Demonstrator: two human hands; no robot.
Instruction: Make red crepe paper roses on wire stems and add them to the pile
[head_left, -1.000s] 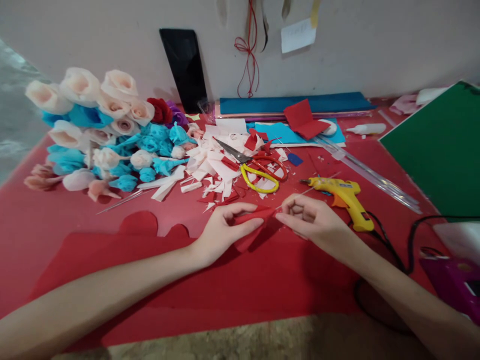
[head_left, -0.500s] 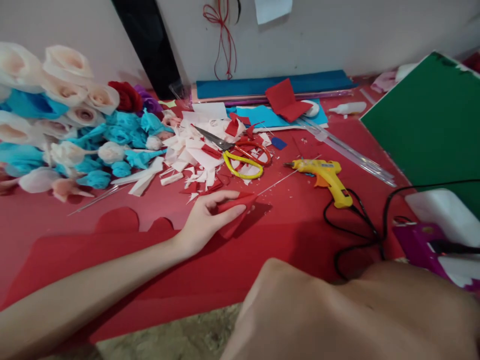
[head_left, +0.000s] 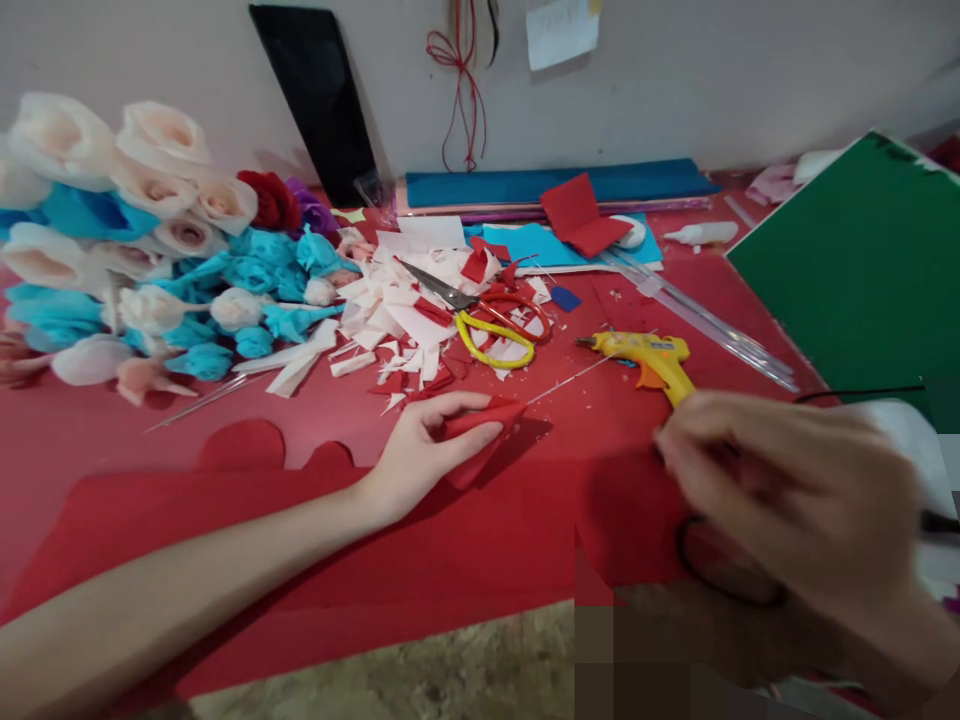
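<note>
Red tabletop [head_left: 90, 440], messy with scraps. Pinching folded red paper [head_left: 480, 440] in left hand [head_left: 420, 455], mid-tabletop. Cannot tell grip of blurry, curled right hand [head_left: 787, 490], near glue gun [head_left: 645, 352]. Might bump hot tip, burn fingers.

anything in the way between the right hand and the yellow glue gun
Nothing visible. The right hand, blurred, hangs in front of the glue gun, covering its handle end; contact is unclear. The thin wire lies off to the side, running to the red paper in the left hand.
</note>
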